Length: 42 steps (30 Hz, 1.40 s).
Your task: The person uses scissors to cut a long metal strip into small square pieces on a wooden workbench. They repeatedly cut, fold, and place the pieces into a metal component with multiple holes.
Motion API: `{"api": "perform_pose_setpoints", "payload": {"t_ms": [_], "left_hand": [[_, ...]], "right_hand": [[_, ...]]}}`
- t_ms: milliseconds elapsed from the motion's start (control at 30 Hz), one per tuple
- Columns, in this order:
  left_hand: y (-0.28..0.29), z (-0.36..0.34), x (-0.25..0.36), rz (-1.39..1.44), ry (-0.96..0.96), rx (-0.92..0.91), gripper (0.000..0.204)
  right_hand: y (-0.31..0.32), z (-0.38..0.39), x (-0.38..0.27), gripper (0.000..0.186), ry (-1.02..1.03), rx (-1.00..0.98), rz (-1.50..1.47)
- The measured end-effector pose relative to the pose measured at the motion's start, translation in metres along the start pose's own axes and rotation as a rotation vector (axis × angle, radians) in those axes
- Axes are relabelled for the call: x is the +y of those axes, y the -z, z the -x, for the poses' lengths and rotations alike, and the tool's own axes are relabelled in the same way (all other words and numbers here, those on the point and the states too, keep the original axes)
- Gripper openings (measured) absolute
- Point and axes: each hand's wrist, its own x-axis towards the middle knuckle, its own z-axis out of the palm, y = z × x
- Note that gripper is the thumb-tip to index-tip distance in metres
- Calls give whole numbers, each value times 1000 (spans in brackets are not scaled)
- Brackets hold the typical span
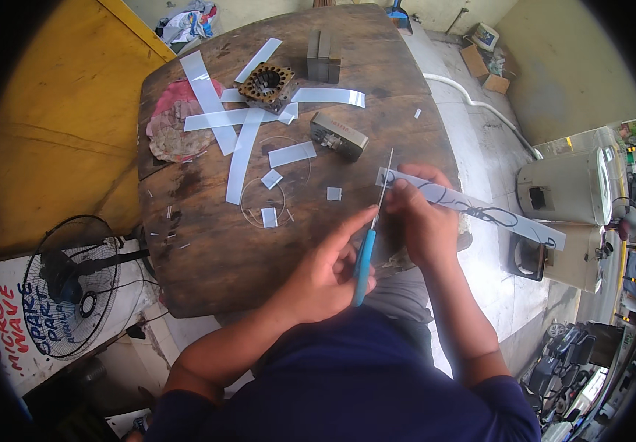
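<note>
My left hand (336,276) is closed on scissors with a blue handle (366,261), their blades standing upright across the end of a translucent strip (524,227). My right hand (425,217) pinches that strip near this end; dark looping lines show on it. Ahead of both hands on the wooden table (207,258) lie several whitish strips (241,166), small squares (334,193), a thin clear ring (284,206), a metal block (340,136) and a round part with many holes (263,77), on crossed strips.
A grey metal block (323,55) and a stained pink cloth (182,125) are on the table. A fan (68,287) stands at left beside a yellow panel (53,147). At right are white containers (564,184), a pale hose (472,103) and cardboard boxes (483,66).
</note>
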Motion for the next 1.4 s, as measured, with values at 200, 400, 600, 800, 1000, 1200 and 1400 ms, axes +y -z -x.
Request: {"api": "perform_pose_setpoints", "payload": {"t_ms": [200,400,600,800,1000,1200,1400], "left_hand": [[-5,-5,1,-74,-29,47,95],[-6,-7,2,-101,-27,53,96],[-6,-7,1,-109,-45,49,95],[-5,-7,1,-126,-47,47,95],[-3,-5,4,243,176,20,96],[-2,-4,4,265,139,35,97],[-2,-1,2,82,37,-6,96]], "right_hand": [[-2,6,5,29,28,15,6],[-4,6,4,28,37,15,-20],[-5,6,5,27,34,28,-29],[-5,5,5,27,26,16,-29],[-6,6,3,31,-69,38,153],[-5,1,1,33,-91,58,6],[2,2,-4,32,-58,33,-9]]}}
